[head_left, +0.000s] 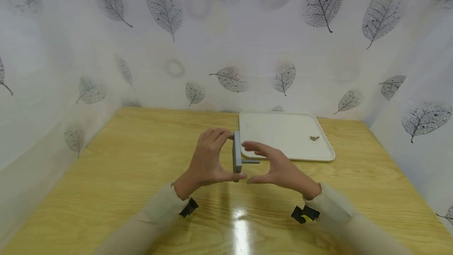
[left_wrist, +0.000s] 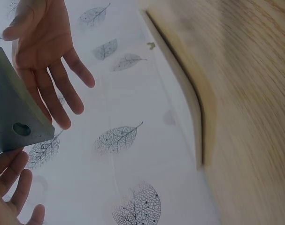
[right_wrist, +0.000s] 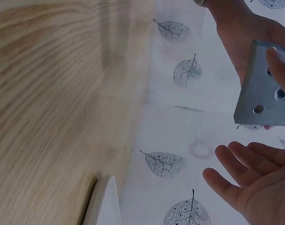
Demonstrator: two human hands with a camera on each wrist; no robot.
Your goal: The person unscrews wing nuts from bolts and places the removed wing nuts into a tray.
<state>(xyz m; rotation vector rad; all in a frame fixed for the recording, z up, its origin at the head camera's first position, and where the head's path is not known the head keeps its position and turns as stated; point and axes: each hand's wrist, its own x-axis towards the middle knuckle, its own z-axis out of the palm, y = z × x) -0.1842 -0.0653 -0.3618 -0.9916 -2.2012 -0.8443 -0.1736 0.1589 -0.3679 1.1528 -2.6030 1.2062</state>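
Observation:
My left hand (head_left: 210,160) grips a grey metal plate (head_left: 237,152) by its edges, fingers at the top and thumb underneath. Several round holes pierce the plate's face, as the right wrist view shows of the plate (right_wrist: 262,91). From its right side a thin grey rod (head_left: 251,161) sticks out in the head view. Around that rod, apart from it, is my right hand (head_left: 283,168), its thumb and fingers spread and bent with nothing held. The left wrist view shows the palm of the right hand (left_wrist: 46,56) with its fingers extended.
Behind the hands, at the back right of the wooden table (head_left: 148,141), lies a white tray (head_left: 276,133). A small brownish wing-shaped piece (head_left: 314,138) sits near its right side. A leaf-patterned curtain (head_left: 240,50) surrounds the table at the back and sides.

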